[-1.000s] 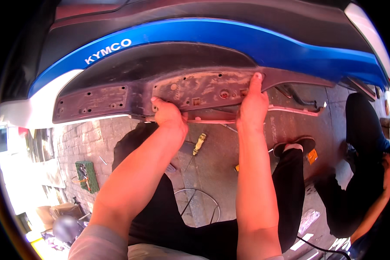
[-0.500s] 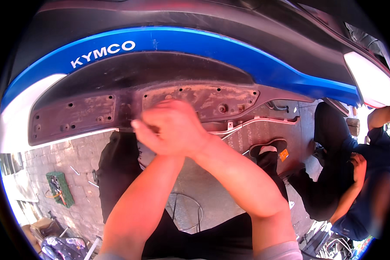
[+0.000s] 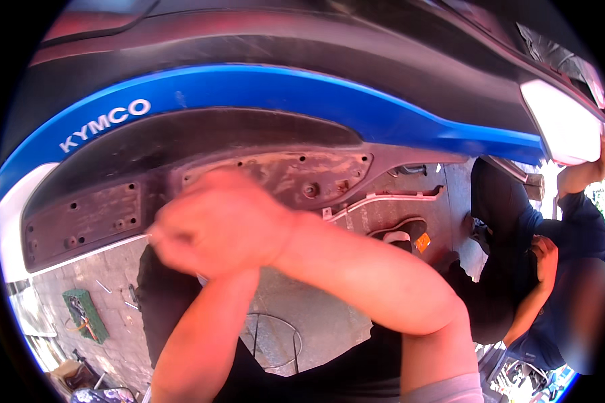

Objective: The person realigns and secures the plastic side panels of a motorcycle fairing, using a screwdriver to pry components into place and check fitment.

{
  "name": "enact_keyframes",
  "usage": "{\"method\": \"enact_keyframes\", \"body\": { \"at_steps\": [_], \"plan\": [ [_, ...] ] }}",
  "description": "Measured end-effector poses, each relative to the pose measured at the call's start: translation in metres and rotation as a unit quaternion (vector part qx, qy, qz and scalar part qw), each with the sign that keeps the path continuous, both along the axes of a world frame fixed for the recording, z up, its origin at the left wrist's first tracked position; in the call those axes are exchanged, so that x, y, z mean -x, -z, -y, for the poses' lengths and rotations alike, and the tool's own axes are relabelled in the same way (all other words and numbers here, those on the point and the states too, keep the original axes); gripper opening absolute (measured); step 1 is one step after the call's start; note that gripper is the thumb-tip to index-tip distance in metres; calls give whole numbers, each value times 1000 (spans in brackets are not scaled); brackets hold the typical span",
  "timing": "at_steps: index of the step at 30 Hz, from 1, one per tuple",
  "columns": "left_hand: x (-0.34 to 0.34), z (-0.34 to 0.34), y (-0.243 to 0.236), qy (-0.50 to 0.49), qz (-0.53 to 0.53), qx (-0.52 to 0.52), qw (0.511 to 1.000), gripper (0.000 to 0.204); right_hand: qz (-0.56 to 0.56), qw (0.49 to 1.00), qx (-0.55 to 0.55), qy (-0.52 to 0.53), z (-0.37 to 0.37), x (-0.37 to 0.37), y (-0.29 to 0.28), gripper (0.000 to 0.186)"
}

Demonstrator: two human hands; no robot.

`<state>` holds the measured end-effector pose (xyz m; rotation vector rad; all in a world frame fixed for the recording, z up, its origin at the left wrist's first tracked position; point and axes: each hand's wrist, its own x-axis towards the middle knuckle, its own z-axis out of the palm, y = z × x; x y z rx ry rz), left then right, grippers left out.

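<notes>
Though motion blur softens the bare right hand (image 3: 218, 225), its fingers (image 3: 170, 238) look curled in narrow; whether they hold anything cannot be told. The left hand is largely hidden behind it, its grip unreadable, with the left forearm (image 3: 202, 346) rising beneath the crossing right wrist. Just beyond them, overlapped by the right hand, spans a dusty dark-grey plastic panel (image 3: 275, 174) pierced with small holes; contact is unclear. Above it arches a glossy blue curved body strip (image 3: 296, 84) with white lettering. A thin, pale, bent metal bar (image 3: 383, 198) runs below the panel's right part. Farther out, a green rectangular tray (image 3: 101, 328) of tools rests on grey brick paving (image 3: 54, 292), and a dark-clothed person (image 3: 558, 302) sits at right.
</notes>
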<state>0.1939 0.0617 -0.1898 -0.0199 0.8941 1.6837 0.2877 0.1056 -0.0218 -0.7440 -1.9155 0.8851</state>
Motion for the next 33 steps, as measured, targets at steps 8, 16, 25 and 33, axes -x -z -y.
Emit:
{"method": "enact_keyframes", "body": {
  "at_steps": [8,16,25,33],
  "plan": [
    [-37,-9,-66,31,-283,380,880,76,34,980,119,158,-1,-87,67,34],
    [-31,-10,-50,0,-321,356,877,81,42,997,65,-6,-2,-16,37,10],
    [-20,-14,-55,-50,-321,325,888,81,18,969,185,162,-2,-67,56,29],
    [-10,-5,-64,-89,-384,330,858,76,-24,991,-11,-132,14,37,-30,13]
  ]
}}
